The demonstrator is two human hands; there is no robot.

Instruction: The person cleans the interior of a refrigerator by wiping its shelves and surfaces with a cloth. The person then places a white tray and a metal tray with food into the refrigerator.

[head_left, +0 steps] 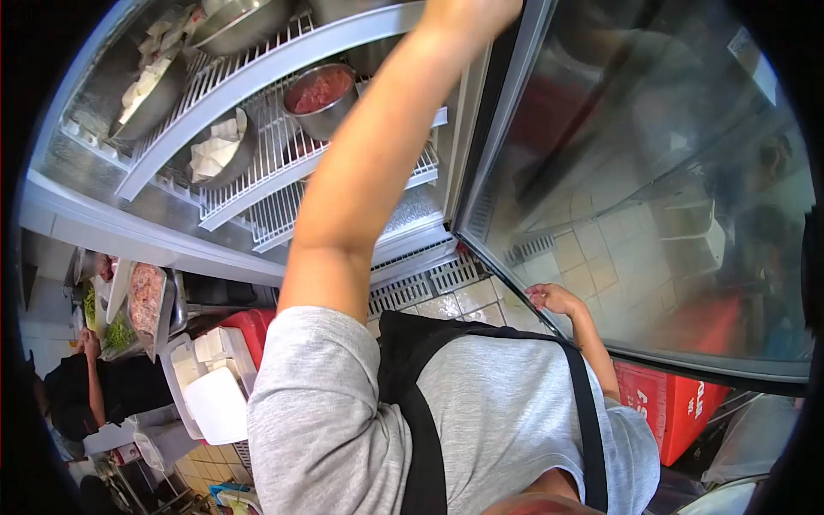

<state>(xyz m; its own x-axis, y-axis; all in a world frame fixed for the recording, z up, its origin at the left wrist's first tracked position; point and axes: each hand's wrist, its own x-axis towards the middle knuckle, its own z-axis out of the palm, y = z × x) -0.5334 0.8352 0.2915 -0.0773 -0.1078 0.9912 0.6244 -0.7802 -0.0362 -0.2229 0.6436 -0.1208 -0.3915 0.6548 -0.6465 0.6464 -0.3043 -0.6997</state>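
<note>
One glass door [627, 215] open beside loaded shelves [268, 187]

The glass door stands wide on the right. The left hand [475, 10] is raised to the far side of the scene, near the door frame, and cut off by the view; I cannot tell what it holds. The right hand [556, 299] is lower and nearer, fingers loosely bent beside the door's edge; whether it grips that edge I cannot tell.

To the left, a metal bowl [320, 125] holds red food, and white pieces [215, 154] fill another container. Near left are white boxes [220, 405]; beyond them, another person's hand [88, 342] is beside food trays. Near right is a red box [687, 410].
</note>
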